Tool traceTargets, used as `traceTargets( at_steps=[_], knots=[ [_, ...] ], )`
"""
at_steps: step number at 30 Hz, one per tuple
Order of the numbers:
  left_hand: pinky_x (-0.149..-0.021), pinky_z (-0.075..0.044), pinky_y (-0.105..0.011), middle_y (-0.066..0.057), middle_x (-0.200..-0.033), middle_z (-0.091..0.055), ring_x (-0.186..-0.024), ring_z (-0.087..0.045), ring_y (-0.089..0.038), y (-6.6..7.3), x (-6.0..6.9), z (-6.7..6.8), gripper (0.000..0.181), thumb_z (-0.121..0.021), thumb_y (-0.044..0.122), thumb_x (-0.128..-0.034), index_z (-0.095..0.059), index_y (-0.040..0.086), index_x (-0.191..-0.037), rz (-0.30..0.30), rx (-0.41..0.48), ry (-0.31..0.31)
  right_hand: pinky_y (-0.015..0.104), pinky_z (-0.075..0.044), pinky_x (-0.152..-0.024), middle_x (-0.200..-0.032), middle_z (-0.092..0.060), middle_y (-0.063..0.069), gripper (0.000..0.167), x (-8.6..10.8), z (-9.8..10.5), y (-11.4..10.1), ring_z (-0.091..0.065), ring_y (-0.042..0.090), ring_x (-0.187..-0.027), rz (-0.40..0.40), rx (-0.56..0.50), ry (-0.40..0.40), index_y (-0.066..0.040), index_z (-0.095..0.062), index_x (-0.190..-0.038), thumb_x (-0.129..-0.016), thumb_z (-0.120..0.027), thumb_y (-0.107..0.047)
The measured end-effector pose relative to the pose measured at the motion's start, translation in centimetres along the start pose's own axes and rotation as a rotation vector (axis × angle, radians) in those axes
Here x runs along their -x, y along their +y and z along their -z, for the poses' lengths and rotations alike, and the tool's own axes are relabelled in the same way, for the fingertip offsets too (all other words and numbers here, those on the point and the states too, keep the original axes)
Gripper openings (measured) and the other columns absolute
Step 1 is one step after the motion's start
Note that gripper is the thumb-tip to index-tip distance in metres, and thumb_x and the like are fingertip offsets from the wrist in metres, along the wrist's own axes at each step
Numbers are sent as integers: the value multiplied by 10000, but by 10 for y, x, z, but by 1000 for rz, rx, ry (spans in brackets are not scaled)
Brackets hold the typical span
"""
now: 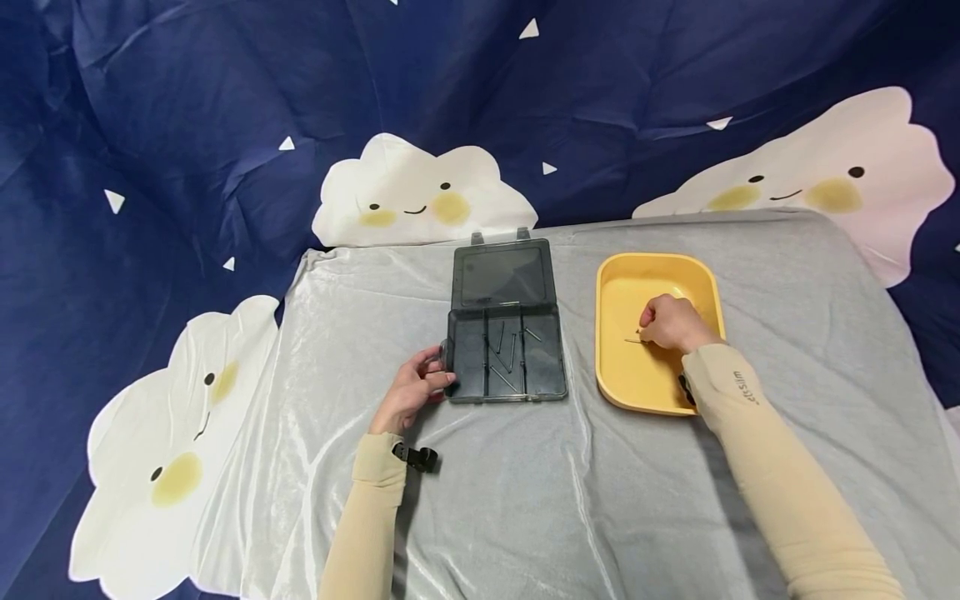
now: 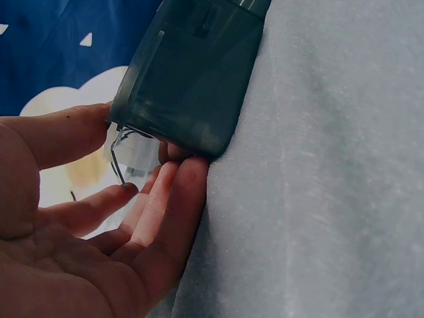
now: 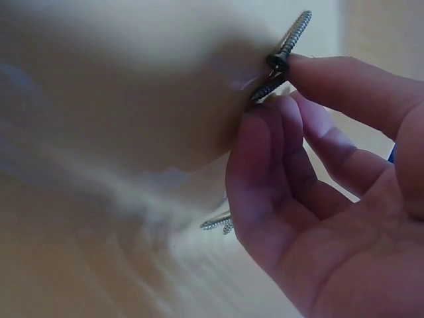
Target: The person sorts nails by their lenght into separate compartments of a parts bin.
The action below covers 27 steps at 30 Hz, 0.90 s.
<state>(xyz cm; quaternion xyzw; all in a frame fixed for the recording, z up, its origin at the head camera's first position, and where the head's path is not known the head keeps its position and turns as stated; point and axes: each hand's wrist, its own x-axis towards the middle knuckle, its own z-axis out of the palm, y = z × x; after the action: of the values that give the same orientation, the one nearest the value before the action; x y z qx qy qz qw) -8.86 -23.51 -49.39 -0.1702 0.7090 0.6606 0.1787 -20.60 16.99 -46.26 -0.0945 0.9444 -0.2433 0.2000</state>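
Note:
A dark see-through organizer box (image 1: 467, 360) lies with its lid (image 1: 504, 275) folded back. Several screws (image 1: 513, 353) rest in its middle and right compartments. My left hand (image 1: 414, 385) holds the box's left side; in the left wrist view the thumb (image 2: 73, 132) is on the upper rim and fingertips touch the lower side. Inside a yellow tray (image 1: 613, 371), my right hand (image 1: 671, 323) pinches at screws. The right wrist view has one silvery screw (image 3: 296, 34) and a darker one (image 3: 268, 87) at the thumb and fingertips. More screws (image 3: 215, 224) lie behind the fingers, partly hidden.
A grey cloth (image 1: 495, 500) covers the table, with wrinkles near the box. Behind it hangs a dark blue curtain (image 1: 600, 75) with cloud and triangle prints. The tray's raised walls surround my right hand.

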Motion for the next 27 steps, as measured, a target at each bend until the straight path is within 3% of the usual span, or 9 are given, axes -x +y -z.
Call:
traceTargets(
  at_steps=[12, 27],
  knots=[
    [-723, -528, -279, -191, -1320, -538, -868, -629, -51, -3, -2, -2, 683, -672, 6, -859, -376, 96, -1468, -19, 5, 34, 349, -414, -703, -756, -604, 106, 74, -1, 2, 2, -515, 306, -755, 3, -4, -4, -35, -622, -776, -732, -675, -63],
    [-751, -527, -294, -190, -1336, -523, -868, -637, -51, 0, 1, -2, 693, -672, 15, -863, -360, 91, -1478, -9, 0, 22, 297, -399, -684, -720, -623, 76, 109, -2, -2, 0, -537, 268, -747, -11, -3, -35, -22, -627, -806, -794, -671, -121]
  ],
)
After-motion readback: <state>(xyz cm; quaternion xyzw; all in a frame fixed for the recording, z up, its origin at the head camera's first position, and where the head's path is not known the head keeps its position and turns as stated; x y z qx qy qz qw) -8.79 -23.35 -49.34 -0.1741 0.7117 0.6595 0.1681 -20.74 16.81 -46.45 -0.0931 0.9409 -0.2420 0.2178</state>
